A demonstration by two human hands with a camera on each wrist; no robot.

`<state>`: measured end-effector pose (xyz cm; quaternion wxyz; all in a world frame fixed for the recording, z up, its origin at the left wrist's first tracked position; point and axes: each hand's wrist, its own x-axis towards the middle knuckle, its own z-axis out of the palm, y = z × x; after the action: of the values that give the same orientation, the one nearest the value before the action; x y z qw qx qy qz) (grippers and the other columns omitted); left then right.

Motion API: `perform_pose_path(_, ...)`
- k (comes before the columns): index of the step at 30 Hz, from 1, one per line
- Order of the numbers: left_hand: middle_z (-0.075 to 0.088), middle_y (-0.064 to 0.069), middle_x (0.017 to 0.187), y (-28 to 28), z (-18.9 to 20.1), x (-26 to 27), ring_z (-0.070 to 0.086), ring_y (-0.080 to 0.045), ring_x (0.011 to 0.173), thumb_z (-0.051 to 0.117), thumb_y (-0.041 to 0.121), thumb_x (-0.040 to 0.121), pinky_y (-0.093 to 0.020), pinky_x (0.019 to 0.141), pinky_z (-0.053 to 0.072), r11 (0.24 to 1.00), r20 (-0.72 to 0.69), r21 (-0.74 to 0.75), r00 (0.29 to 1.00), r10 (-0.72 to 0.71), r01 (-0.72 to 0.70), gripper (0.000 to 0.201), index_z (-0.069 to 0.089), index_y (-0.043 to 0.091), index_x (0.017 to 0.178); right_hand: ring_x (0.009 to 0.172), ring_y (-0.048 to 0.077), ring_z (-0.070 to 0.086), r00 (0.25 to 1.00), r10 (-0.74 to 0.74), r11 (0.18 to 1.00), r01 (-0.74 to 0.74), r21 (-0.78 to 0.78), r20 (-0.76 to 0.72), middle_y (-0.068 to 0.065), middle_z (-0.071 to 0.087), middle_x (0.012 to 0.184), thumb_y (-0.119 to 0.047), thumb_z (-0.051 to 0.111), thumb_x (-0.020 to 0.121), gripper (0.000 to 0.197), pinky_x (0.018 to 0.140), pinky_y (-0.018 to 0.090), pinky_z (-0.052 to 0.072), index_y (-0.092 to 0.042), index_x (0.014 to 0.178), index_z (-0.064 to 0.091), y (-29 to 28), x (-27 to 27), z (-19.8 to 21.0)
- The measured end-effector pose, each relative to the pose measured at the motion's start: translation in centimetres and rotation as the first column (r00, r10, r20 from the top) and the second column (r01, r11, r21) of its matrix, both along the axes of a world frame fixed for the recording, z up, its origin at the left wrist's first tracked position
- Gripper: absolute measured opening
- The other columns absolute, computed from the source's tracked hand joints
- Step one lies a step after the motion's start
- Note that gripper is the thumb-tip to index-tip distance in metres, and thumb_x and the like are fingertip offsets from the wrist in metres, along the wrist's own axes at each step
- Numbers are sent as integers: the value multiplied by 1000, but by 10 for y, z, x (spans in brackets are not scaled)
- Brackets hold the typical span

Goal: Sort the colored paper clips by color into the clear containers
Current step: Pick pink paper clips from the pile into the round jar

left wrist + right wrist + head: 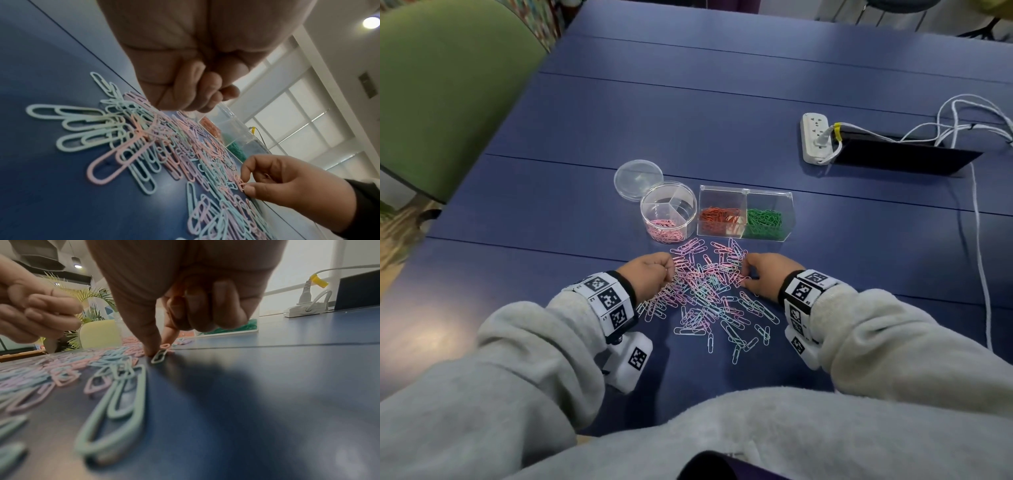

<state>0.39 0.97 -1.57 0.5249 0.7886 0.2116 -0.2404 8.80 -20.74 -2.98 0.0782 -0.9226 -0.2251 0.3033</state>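
A heap of pastel paper clips (707,294) in pink, pale blue and lilac lies on the blue table, between my hands. My left hand (666,270) hovers over the heap's left side, fingers curled into a fist (205,97); no clip shows in it. My right hand (744,279) is at the heap's right side, thumb and index finger pinching a pink paper clip (242,186) down at the table. Behind the heap stands a round clear container (668,212) with pink clips in one of its three sections. Beside it, a rectangular clear container (744,214) holds red clips on the left and green on the right.
The round container's lid (638,179) lies behind it on the left. At the back right are a white power strip (815,138), a dark cable hatch (904,156) and white cables (979,240) running toward me. A green chair (448,85) stands off the table's left edge.
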Motion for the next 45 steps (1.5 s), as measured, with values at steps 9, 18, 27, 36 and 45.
perform_pose_path(9, 39, 7, 58, -2, 0, 4, 35, -11, 52, 62, 31, 88, -24, 57, 39, 981, 87, 147, 986, -143, 129, 32, 40, 19, 68, 75, 19, 51, 998, 31, 998, -34, -58, -52, -1, 54, 81, -23, 54, 89, 13, 68, 31, 44, -20, 79, 47, -1, 0, -2)
perform_pose_path(18, 43, 5, 60, -15, 3, 14, 40, -11, 55, 56, 37, 91, -22, 54, 37, 864, 29, 393, 934, -355, 316, 37, 40, 19, 62, 46, 18, 35, 817, -488, 720, 576, 387, -307, 12, 48, 61, -1, 42, 82, 27, 47, 25, 29, -19, 63, 36, -34, 1, -2)
perform_pose_path(27, 49, 14, 72, -57, 8, 44, 51, -13, 73, 59, 31, 87, -23, 69, 41, 702, 41, 527, 811, -584, 479, 9, 61, 25, 94, 28, 11, 23, 602, -431, 320, 798, 510, -672, 6, 37, 40, 20, 15, 68, 36, 39, 10, 15, -8, 64, 38, -41, -10, 15)
perform_pose_path(36, 58, 5, 98, -85, -5, 62, 56, -19, 90, 61, 41, 84, -29, 77, 45, 503, -107, 646, 720, -685, 574, 24, 57, 24, 100, 29, 9, 22, 403, -263, 169, 914, 370, -876, 1, 36, 43, -23, 33, 93, 52, 39, 10, 9, -16, 43, 44, -63, -5, 10)
perform_pose_path(45, 63, 2, 99, -90, -14, 67, 58, -20, 91, 60, 26, 85, -28, 77, 46, 503, -130, 627, 716, -686, 595, 5, 57, 24, 88, 70, 11, 53, 914, -360, 873, 401, 278, -190, -8, 56, 71, -31, 70, 83, 18, 58, 20, 40, -22, 75, 56, -42, -8, 8)
